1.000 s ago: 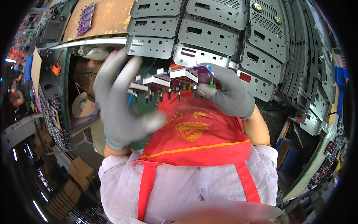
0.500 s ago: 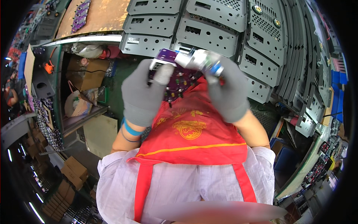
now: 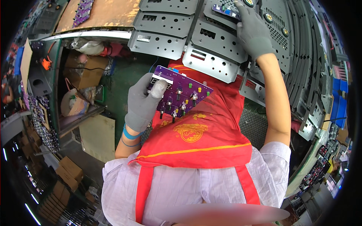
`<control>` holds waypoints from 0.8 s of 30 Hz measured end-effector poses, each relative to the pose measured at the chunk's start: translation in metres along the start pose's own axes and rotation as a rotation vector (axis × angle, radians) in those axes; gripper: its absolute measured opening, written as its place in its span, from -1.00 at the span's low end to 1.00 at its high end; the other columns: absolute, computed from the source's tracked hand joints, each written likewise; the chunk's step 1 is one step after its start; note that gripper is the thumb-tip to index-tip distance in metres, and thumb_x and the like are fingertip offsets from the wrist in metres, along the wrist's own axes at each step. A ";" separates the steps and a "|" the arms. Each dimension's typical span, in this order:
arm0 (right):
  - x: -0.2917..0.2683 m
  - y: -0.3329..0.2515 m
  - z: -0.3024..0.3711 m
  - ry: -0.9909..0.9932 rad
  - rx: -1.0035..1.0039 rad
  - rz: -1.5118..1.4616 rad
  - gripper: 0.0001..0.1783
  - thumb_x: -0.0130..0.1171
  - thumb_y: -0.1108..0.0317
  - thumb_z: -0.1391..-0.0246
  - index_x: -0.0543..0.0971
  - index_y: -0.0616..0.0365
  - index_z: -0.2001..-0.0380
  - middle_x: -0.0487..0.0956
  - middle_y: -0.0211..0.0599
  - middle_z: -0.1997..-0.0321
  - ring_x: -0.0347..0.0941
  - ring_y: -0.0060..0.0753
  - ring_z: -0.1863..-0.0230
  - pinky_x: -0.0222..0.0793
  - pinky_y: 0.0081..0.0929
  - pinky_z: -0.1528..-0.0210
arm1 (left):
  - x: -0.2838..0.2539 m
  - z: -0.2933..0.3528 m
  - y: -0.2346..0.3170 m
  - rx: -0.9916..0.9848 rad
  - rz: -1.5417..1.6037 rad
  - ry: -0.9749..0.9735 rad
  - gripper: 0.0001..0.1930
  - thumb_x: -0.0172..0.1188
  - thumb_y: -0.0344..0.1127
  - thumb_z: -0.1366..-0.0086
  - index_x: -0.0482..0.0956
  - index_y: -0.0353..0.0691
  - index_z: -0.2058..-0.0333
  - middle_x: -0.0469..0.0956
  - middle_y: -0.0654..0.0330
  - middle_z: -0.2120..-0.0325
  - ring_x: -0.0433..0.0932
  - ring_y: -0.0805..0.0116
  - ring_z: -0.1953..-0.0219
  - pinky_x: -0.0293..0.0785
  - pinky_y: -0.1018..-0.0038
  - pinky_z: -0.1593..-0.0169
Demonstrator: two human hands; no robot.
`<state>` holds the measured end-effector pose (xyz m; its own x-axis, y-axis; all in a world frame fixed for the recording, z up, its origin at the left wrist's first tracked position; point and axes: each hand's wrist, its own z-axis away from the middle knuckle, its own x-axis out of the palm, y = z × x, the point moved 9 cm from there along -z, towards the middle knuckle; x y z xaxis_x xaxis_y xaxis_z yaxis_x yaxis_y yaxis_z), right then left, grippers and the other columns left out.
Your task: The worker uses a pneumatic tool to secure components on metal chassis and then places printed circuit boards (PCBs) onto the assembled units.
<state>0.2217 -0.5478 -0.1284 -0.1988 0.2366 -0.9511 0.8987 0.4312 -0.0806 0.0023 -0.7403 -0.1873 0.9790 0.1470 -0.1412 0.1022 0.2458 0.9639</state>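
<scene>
My left hand (image 3: 145, 98), in a grey glove, grips a purple circuit board (image 3: 188, 92) by its left end, the thumb over a white display part. Several knobs and yellow and green parts stand on the board, which is tilted above my red apron (image 3: 196, 150). Far to the right, my gloved right hand (image 3: 256, 34) reaches over the grey metal panels (image 3: 217, 45). Its fingers close round the right end of a smaller purple board (image 3: 225, 11) with blue and light parts, lying on or just above a panel. The fingertips reach the picture's top edge.
More metal panels (image 3: 164, 24) lie in overlapping rows ahead, and others (image 3: 301, 56) stand stacked at the right. A wooden board (image 3: 109, 17) holds a purple circuit board (image 3: 82, 13) at the far left. An open cabinet with a cardboard box (image 3: 85, 69) stands at my left.
My right hand has moved forward and right, away from the larger board, carrying the small board to the panels. My left hand keeps the larger board, now shown more fully and slightly lower.
</scene>
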 end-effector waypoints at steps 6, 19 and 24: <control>-0.064 -0.022 0.038 0.414 -0.290 -0.164 -0.62 0.16 0.31 -0.06 0.49 0.18 0.04 0.56 -0.22 0.29 0.50 -0.39 0.39 0.41 -0.45 0.27 | 0.002 -0.001 0.005 0.016 -0.078 -0.012 -0.65 0.22 -0.11 -0.23 0.52 -0.33 0.26 0.49 0.33 0.57 0.37 0.67 0.49 0.33 0.63 0.42; -0.017 -0.087 0.125 -0.253 -0.142 -1.166 -0.57 0.09 0.62 0.06 0.44 0.21 0.04 0.52 -0.12 0.15 0.51 -0.03 0.17 0.45 -0.32 0.16 | 0.025 0.008 0.030 0.299 -0.334 -0.190 -0.62 0.33 -0.14 -0.11 0.54 -0.33 0.24 0.57 0.14 0.54 0.53 0.40 0.54 0.45 0.52 0.37; -0.021 -0.086 0.127 0.014 -0.184 -0.733 -0.47 0.03 0.67 0.19 0.42 0.22 0.02 0.43 -0.05 -0.04 0.41 0.00 -0.03 0.39 -0.21 0.03 | 0.032 0.008 0.017 0.121 -0.165 0.119 -0.67 0.25 -0.16 -0.22 0.53 -0.35 0.26 0.55 0.23 0.55 0.43 0.61 0.51 0.39 0.58 0.41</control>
<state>0.1982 -0.7006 -0.1398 -0.7265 -0.1558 -0.6692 0.4552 0.6205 -0.6386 0.0369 -0.7389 -0.1741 0.9205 0.2277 -0.3176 0.2863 0.1602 0.9446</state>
